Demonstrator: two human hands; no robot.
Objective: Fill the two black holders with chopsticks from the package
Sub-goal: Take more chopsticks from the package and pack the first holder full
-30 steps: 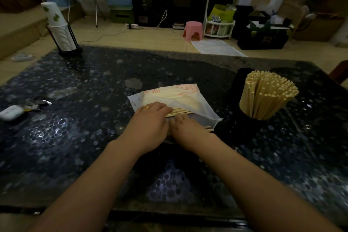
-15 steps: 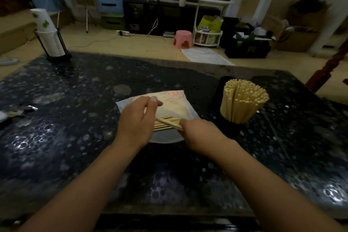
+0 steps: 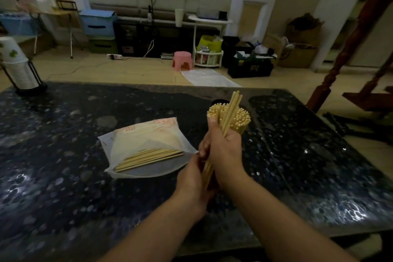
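Observation:
A translucent white package [image 3: 148, 140] lies open on the dark table [image 3: 63, 155], with several chopsticks [image 3: 148, 158] still lying in its mouth. My right hand [image 3: 223, 151] grips a small upright bundle of chopsticks [image 3: 230, 110], tips up. My left hand [image 3: 191, 174] holds the lower end of that bundle just below. Behind the hands a black holder stands packed with chopsticks [image 3: 240, 119]; its body is mostly hidden. The rim of a second black holder [image 3: 219, 102] shows behind it.
A stack of paper cups in a black wire stand [image 3: 19, 70] sits at the table's far left corner. A red-brown wooden post [image 3: 331, 78] rises past the table's right far edge. The floor beyond holds a pink stool [image 3: 182, 60] and boxes.
Both hands have left the package and come up to the right with a bundle of chopsticks, now held upright in front of the filled holder. The camera has tilted up.

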